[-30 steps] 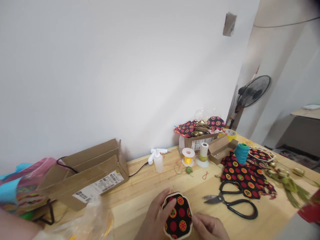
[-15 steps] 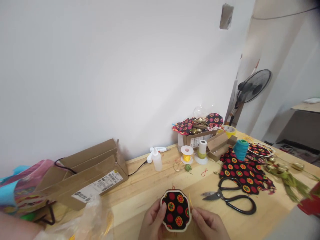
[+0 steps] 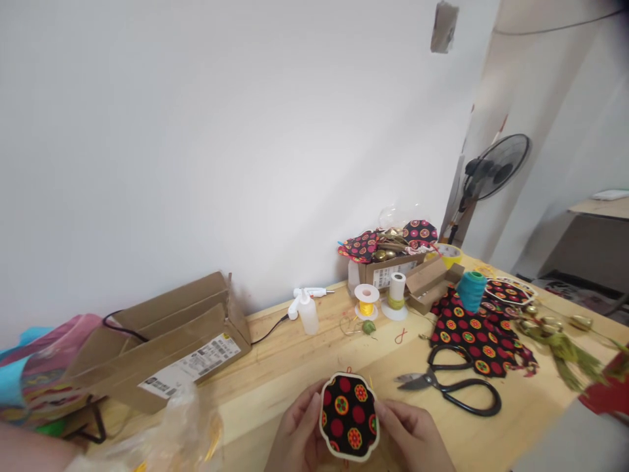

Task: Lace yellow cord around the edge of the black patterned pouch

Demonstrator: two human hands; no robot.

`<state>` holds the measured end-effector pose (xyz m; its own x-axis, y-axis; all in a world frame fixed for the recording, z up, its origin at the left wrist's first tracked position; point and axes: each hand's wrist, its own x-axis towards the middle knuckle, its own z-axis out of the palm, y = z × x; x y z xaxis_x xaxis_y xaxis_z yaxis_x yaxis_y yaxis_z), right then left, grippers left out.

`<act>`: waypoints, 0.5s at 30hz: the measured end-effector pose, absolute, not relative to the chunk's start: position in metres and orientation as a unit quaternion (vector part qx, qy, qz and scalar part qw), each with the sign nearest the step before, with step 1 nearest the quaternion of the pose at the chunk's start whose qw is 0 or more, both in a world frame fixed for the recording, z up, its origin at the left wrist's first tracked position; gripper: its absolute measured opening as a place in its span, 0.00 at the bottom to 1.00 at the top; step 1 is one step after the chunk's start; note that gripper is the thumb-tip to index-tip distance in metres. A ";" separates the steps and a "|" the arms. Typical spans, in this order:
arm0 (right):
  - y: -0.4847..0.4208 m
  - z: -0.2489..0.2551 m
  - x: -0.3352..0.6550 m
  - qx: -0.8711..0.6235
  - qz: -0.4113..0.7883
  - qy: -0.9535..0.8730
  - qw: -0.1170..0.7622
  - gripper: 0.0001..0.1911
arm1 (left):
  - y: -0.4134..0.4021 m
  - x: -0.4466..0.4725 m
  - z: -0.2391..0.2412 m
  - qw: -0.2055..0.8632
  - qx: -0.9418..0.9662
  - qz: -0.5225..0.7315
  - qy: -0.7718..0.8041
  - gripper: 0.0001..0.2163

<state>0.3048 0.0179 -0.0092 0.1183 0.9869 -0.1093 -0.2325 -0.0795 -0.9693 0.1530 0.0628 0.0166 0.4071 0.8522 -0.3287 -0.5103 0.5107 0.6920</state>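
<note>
In the head view, the floral fabric ornament (image 3: 349,417) is at the near side, left of the scissors (image 3: 431,381), patterned face toward the camera, long axis near-to-far, red loop (image 3: 348,370) far. Left hand (image 3: 301,429) and right hand (image 3: 413,431) clamp fingers on opposite rims.

A fan (image 3: 498,169) stands right; a cardboard box (image 3: 177,339) sits left.

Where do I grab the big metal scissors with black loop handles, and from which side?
Best by the black loop handles, probably coming from the right: the metal scissors lie flat on the wooden table, pointed blades facing left, away from your fingers.
</note>
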 end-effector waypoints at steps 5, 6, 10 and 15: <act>0.022 -0.012 0.309 -0.474 0.572 -0.382 0.550 0.18 | 0.061 0.150 0.021 0.791 0.267 0.403 0.374 0.16; 0.022 -0.011 0.309 -0.473 0.574 -0.382 0.549 0.17 | 0.060 0.149 0.022 0.790 0.269 0.402 0.376 0.16; 0.021 -0.007 0.308 -0.478 0.566 -0.391 0.546 0.17 | 0.062 0.150 0.021 0.796 0.276 0.406 0.353 0.15; 0.012 -0.011 0.307 -0.532 0.515 -0.377 0.556 0.21 | 0.068 0.140 0.012 0.839 0.171 0.420 0.301 0.08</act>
